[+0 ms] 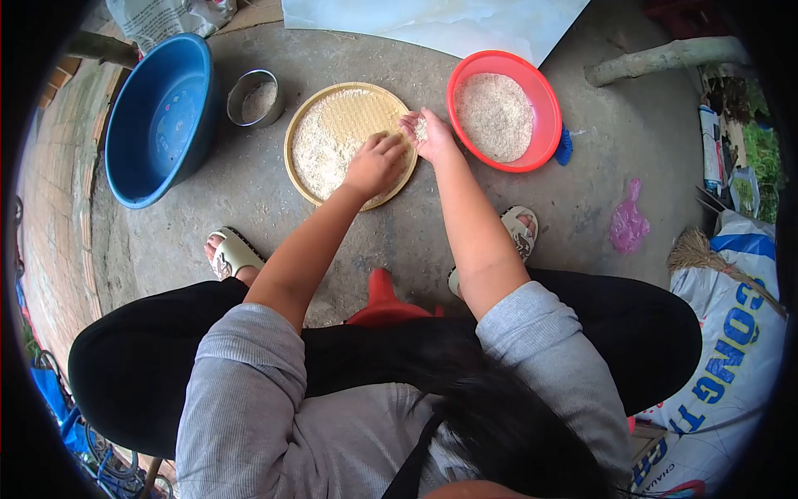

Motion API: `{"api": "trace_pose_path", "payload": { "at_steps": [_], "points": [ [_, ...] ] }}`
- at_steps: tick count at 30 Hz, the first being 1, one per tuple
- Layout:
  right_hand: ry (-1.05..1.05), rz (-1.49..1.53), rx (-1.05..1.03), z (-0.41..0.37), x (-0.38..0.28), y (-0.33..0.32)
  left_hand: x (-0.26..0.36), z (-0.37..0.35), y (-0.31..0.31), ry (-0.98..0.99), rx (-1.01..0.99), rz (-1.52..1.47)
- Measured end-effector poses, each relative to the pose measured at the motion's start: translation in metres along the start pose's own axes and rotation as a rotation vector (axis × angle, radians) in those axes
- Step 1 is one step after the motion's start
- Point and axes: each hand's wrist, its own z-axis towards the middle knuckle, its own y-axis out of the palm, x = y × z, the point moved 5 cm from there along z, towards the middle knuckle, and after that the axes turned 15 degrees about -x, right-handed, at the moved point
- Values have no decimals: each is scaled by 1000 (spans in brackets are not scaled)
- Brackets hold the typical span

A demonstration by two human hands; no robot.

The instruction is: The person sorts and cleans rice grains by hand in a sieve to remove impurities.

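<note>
A round woven tray point(350, 118) lies on the floor, with pale grains point(320, 154) spread mostly over its left side. Over the tray's right part, my left hand point(376, 165) is palm down, its fingers bent and slightly apart, with nothing visible in it. At the tray's right edge my right hand point(428, 135) is turned palm up and cupped around a small heap of grains point(421, 129). Close to its right stands a red basin point(546, 116) holding many similar grains point(496, 116).
A blue basin point(170, 125) and a metal bowl point(255, 98) stand to the left. A pale sheet point(440, 23) lies at the top. On the right are a wooden branch point(665, 60), a pink bag point(629, 220), a straw brush point(694, 252) and printed sacks point(731, 333).
</note>
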Motion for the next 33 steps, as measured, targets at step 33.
{"api": "trace_pose_path", "payload": {
  "at_steps": [33],
  "points": [
    [-6, 37, -17, 4, 0, -1, -19, 14, 12, -102, -92, -91]
  ]
}}
